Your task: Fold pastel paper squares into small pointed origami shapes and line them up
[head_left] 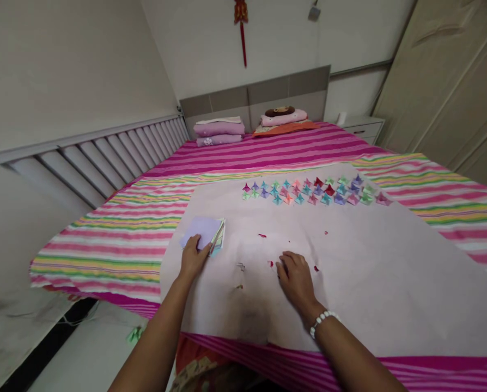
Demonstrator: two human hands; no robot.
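Observation:
My left hand (193,258) is at the near edge of a stack of square coloured papers (205,231), a lilac sheet on top. Its thumb and fingers are closed on the stack, where pale green, blue and white edges fan out on the right. My right hand (296,276), with a white bead bracelet (323,322) on its wrist, rests on the large pale sheet (361,283). Its fingers are loosely bent and apart, with nothing seen in them. A small red scrap (271,263) lies just left of its fingertips.
Rows of small folded paper stars (312,198) in many colours stand along the sheet's far side. More scraps (262,236) are scattered about its middle. Under the sheet is a bed with a striped cover (125,237). A radiator (88,163) runs along the left wall; folded bedding (219,130) lies at the headboard.

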